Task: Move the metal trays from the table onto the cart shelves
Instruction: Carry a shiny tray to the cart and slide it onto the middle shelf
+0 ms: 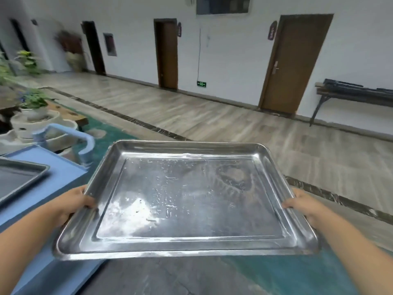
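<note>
Metal tray (185,201) gripped: left hand (73,202), right hand (303,204).

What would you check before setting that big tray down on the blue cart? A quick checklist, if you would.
1. The left hand grips the held tray by its edge: ok.
2. The right hand grips the opposite edge: ok.
3. The held tray carries no load: ok, only droplets.
4. Top shelf of the blue cart free: not ok, a second tray lies there.
5. Lower shelves free: cannot tell, out of view.
</note>
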The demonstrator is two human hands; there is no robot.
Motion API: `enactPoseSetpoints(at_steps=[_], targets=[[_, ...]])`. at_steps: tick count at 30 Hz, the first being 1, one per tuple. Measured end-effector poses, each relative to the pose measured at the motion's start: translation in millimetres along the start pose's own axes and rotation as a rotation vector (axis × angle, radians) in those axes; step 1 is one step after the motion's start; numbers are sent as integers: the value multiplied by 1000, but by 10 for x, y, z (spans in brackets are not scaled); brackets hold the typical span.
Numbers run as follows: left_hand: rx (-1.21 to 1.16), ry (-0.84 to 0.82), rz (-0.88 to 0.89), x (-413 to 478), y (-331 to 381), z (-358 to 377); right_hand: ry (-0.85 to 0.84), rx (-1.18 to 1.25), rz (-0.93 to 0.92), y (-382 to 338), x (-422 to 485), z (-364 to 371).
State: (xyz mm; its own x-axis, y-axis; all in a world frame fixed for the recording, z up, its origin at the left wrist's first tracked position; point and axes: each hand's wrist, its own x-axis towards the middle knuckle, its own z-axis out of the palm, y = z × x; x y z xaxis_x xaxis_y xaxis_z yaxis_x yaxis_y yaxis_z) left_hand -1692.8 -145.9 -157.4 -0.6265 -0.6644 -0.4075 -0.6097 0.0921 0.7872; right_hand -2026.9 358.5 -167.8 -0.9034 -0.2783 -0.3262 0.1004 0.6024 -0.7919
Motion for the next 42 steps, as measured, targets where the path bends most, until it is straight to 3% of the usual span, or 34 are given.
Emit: enactPoseSetpoints(at_steps=[8, 19, 30, 42], targets=[[-145, 291, -164, -1170, -773, -219, -294, -174, -161, -765, 541, 706], [-237, 661, -393, -2529, -1982, -816, -615, -326, -355, -1650, 374, 2556], [-260, 784, -522, -2941, -2896, -1537, -705, -412, -519, -2277, -96, 4148], [-312, 808, -558, -2939, -3354, -1794, -783, -404, -498, -2452, -246, 4872]])
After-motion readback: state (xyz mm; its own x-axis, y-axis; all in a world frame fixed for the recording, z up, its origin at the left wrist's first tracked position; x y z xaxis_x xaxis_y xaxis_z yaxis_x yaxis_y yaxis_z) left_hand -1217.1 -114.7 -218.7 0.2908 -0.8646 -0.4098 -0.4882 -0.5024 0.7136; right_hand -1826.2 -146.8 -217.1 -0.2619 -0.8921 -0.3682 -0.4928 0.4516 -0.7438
